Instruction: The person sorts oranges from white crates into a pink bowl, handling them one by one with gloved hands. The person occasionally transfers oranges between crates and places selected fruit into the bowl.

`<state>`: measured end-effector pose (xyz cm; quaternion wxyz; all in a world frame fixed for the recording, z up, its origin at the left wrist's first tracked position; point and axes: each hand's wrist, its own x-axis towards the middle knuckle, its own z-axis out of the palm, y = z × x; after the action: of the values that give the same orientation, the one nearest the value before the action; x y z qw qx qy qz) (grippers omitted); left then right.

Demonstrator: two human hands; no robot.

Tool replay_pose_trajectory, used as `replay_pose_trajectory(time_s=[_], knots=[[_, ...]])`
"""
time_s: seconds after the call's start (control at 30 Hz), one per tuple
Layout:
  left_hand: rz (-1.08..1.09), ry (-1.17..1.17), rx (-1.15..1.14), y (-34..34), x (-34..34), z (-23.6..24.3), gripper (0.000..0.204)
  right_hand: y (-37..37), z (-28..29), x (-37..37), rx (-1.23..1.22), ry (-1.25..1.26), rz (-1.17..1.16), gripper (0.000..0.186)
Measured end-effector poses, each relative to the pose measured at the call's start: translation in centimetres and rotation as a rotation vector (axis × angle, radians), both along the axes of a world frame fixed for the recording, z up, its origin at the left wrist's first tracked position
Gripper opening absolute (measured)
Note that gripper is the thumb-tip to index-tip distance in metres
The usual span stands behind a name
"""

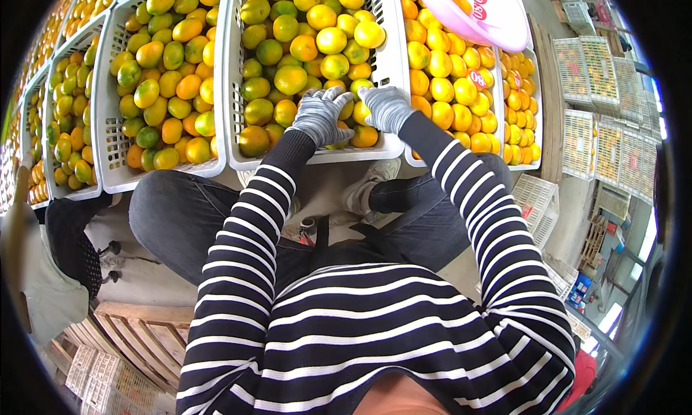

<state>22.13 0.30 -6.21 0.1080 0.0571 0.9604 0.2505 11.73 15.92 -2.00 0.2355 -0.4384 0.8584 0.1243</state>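
Both my hands wear grey knit gloves and are inside the central white crate of green, yellow and orange citrus fruit. My left hand lies over fruit at the crate's near side, its fingers apart and touching them. Just right of it, my right hand has its fingers bent onto a citrus fruit, partly hidden beneath them. My striped sleeves reach up from the lower edge.
More fruit crates flank mine. A pink plastic basin rests upper right. Another person is at the left edge, a wooden pallet lower left. Stacked crates stand along the right.
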Motion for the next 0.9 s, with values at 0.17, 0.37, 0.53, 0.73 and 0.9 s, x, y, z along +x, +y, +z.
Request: replay_pose_trajectory(time_s=[0.17,0.37,0.53,0.73,0.9], knots=[[-0.054,0.046,-0.097,0.9,-0.1,0.7,0.074,-2.0,0.2,-3.3,0.096,-0.183,0.053,0.013],[-0.106,-0.056,-0.227,1.9,-1.0,1.7,0.066,-1.4,0.3,-1.8,0.312,-0.148,0.082,0.019],[-0.096,-0.019,-0.192,1.2,0.0,0.3,0.068,-5.3,3.8,-7.3,-0.243,0.292,0.016,0.041],[-0.098,-0.088,-0.172,1.8,-0.4,1.2,0.065,-7.4,-0.2,-12.2,0.066,0.330,0.045,0.067],[-0.030,0.011,-0.126,1.2,0.3,-0.1,0.065,-6.0,2.6,-5.7,-0.088,-0.103,-0.050,0.079]])
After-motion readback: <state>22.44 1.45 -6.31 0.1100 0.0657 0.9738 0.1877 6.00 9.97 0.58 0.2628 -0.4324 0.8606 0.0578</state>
